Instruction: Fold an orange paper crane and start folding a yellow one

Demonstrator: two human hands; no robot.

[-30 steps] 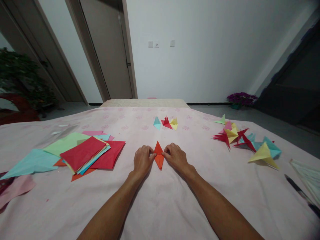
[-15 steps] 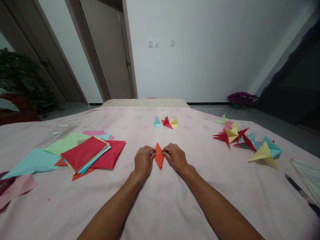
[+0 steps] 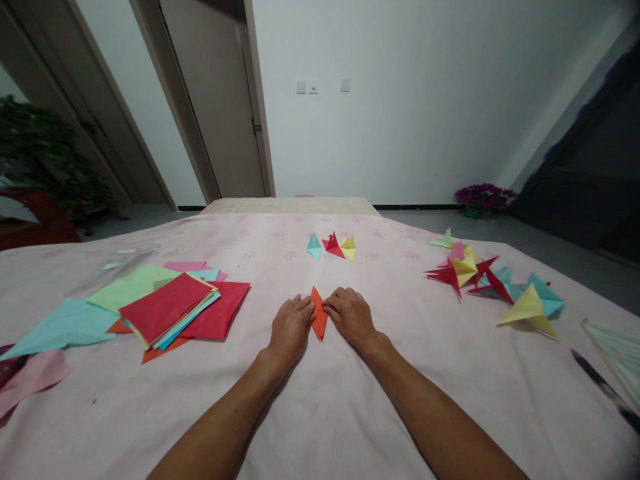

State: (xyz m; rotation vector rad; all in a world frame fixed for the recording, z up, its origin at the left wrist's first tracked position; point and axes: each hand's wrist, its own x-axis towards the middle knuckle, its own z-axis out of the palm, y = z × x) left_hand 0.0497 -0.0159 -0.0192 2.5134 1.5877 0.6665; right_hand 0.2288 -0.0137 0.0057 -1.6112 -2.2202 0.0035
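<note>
An orange folded paper (image 3: 319, 321), a narrow diamond with a centre crease, lies on the pink tablecloth in front of me. My left hand (image 3: 293, 327) presses its fingers on the paper's left edge. On the right edge, my right hand (image 3: 351, 315) pinches the paper between thumb and fingers. Both hands rest low on the cloth, and the diamond's upper and lower points show between them. Beyond the hands stand a blue folded piece (image 3: 314, 246), a red paper crane (image 3: 334, 245) and a yellow folded piece (image 3: 349, 247).
To the left lies a stack of coloured paper sheets (image 3: 167, 310), with a pink cloth-like piece (image 3: 33, 383) nearer the edge. Several folded paper cranes (image 3: 493, 280) cluster at right. A dark pen (image 3: 595, 373) lies beside a clear plastic packet (image 3: 613, 353).
My left hand has shifted slightly right, its fingers now lying further over the orange paper's left edge. My right hand stays nearly in place on the other edge.
</note>
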